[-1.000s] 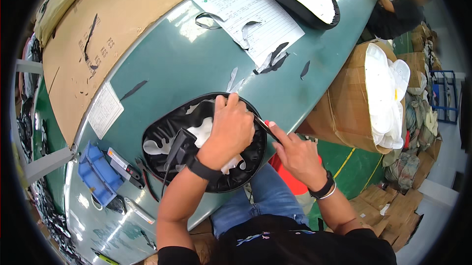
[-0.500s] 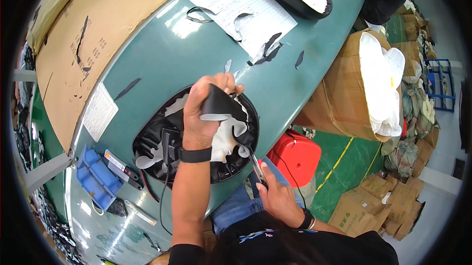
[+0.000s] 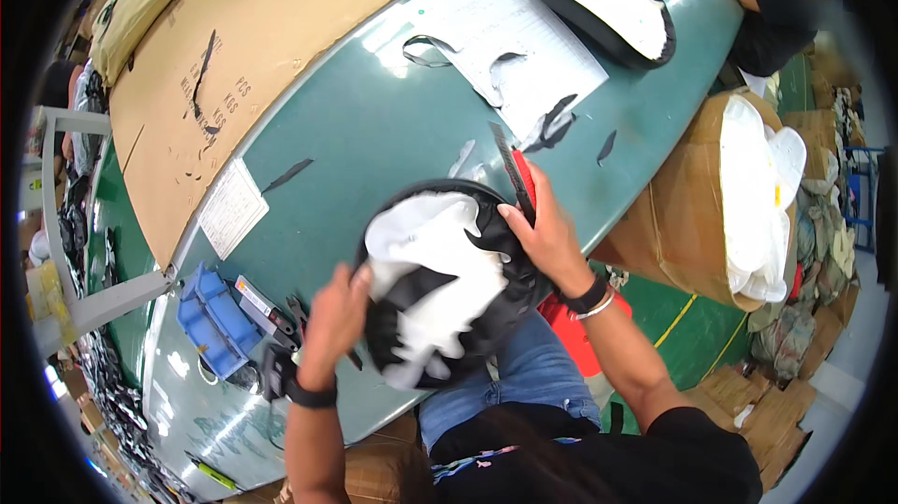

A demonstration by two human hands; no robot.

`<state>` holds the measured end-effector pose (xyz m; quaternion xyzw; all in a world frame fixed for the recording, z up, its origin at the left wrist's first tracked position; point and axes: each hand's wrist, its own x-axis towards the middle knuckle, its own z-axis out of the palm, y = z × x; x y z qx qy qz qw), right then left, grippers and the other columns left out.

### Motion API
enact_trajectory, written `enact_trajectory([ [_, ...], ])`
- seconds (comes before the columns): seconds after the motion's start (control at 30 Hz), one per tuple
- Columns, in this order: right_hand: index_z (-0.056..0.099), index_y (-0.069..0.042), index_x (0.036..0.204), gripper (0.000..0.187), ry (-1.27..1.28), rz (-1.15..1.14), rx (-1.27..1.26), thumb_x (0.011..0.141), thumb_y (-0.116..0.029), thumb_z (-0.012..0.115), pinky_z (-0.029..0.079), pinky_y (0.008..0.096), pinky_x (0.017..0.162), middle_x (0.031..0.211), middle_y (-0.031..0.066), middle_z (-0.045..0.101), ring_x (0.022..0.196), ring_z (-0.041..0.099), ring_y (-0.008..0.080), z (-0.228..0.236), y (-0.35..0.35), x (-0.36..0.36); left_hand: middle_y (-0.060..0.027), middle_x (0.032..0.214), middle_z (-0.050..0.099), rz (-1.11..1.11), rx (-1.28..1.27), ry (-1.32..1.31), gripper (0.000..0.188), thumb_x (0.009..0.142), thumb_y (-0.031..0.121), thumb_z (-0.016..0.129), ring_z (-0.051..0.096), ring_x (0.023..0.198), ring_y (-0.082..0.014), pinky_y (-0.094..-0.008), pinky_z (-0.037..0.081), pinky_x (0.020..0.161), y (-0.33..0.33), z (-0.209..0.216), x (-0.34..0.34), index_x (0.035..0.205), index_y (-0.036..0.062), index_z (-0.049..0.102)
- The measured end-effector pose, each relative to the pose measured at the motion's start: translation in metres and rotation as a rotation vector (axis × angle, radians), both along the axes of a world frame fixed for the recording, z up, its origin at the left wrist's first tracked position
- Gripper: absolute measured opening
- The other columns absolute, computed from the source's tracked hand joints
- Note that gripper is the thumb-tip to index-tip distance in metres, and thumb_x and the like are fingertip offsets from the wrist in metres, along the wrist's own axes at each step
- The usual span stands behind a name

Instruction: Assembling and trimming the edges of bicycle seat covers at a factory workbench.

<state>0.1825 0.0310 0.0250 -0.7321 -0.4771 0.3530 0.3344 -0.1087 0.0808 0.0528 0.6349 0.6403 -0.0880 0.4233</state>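
Observation:
A black oval cushion-like piece (image 3: 510, 312) with torn white and grey material (image 3: 449, 303) inside lies at the table's near edge, partly over my lap. My left hand (image 3: 335, 317), blurred by motion, is closed on its left rim. At its upper right rim my right hand (image 3: 554, 233) grips a red utility knife (image 3: 520, 188), its blade out and pointing up and away. The fingers of that hand also rest near the rim; I cannot tell if they press on it.
A second black oval piece (image 3: 666, 35) with a white inside, a printed sheet (image 3: 552, 55) and black scraps (image 3: 606, 147) lie on the green table. To the left are cardboard (image 3: 253, 55), a blue tray (image 3: 217, 322) and cutters (image 3: 267, 306). A carton (image 3: 669, 223) of white pieces stands right.
My left hand has let go of the raised black flap and moved left to the rim. My right hand rose with the knife from the near side to the upper right. The oval piece has turned.

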Motion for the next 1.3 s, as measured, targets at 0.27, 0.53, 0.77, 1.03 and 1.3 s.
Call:
enact_trajectory([
  [0.27,0.047,-0.008,0.132,0.056,-0.206,0.466,0.145,0.085,-0.027,0.069,0.05,0.0433,0.08,0.119,0.0181,0.06,0.1,0.06,0.0387,0.0,0.035,0.027,-0.0087,0.086,0.063,-0.173,0.751,-0.247,0.024,0.078,0.024,0.073,0.055,0.081,-0.0274,-0.0394,0.041,0.075,0.007,-0.002,0.111,0.09,0.005,0.065],
  [0.53,0.046,-0.028,0.141,0.057,-0.556,1.025,-0.038,0.087,-0.016,0.062,0.04,0.0363,0.043,0.066,0.0082,0.047,0.051,0.053,0.0265,0.063,0.04,0.076,-0.0007,0.057,0.052,-0.345,0.712,-0.456,0.023,0.068,0.021,0.079,0.041,0.066,-0.0207,-0.0364,0.03,0.067,0.021,-0.031,0.114,0.058,0.0102,0.062],
  [0.77,0.04,-0.034,0.145,0.078,-0.763,1.245,0.014,0.074,-0.009,0.063,0.039,0.035,0.041,0.07,0.0081,0.044,0.05,0.052,0.0221,0.08,0.062,0.06,-0.0008,0.056,0.048,-0.246,0.61,-0.777,0.026,0.065,0.017,0.08,0.041,0.065,-0.0201,-0.0346,0.03,0.069,0.029,-0.031,0.105,0.056,0.0091,0.057],
  [1.03,0.036,-0.027,0.148,0.077,-0.788,1.061,-0.201,0.077,-0.007,0.059,0.041,0.034,0.041,0.074,0.0103,0.044,0.049,0.051,0.021,0.096,0.016,0.062,0.0012,0.052,0.047,0.191,0.273,-1.406,0.026,0.066,0.001,0.073,0.06,0.076,-0.0193,-0.0363,0.041,0.073,0.04,-0.045,0.075,0.051,0.005,0.052],
  [1.3,0.039,-0.026,0.147,0.076,-0.638,0.893,-0.131,0.076,-0.006,0.06,0.04,0.0347,0.039,0.068,0.0083,0.046,0.048,0.051,0.021,0.101,0.018,0.06,-0.0037,0.069,0.068,-0.321,0.048,-1.314,0.032,0.068,0.012,0.081,0.06,0.067,-0.0126,-0.0305,0.033,0.074,0.047,-0.031,0.087,0.056,0.0059,0.052],
])
